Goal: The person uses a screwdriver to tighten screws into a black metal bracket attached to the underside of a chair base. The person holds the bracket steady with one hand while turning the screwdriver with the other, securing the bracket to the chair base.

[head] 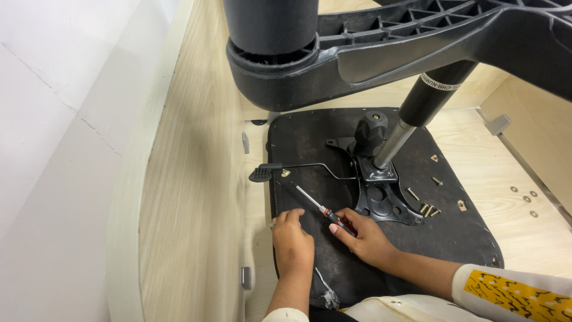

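Right hand (363, 238) grips screwdriver (322, 209); left hand (292, 235) rests curled, empty, on chair seat (310, 137)

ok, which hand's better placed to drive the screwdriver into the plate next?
Right. The right hand already grips the screwdriver by its red handle, beside the metal plate. The left hand rests flat on the seat underside.

we see the seat underside (333, 262) lying on the wooden floor (506, 179), a wall panel (190, 179) to its left. on it sits the metal mechanism plate (384, 203), with the gas cylinder (417, 113) rising from it to the chair base (357, 48) above. loose bolts (426, 209) lie right of the plate, the lever (292, 170) left. our left hand (292, 238) rests near the seat's left edge; our right hand (363, 238), beside it, holds the screwdriver (319, 206).
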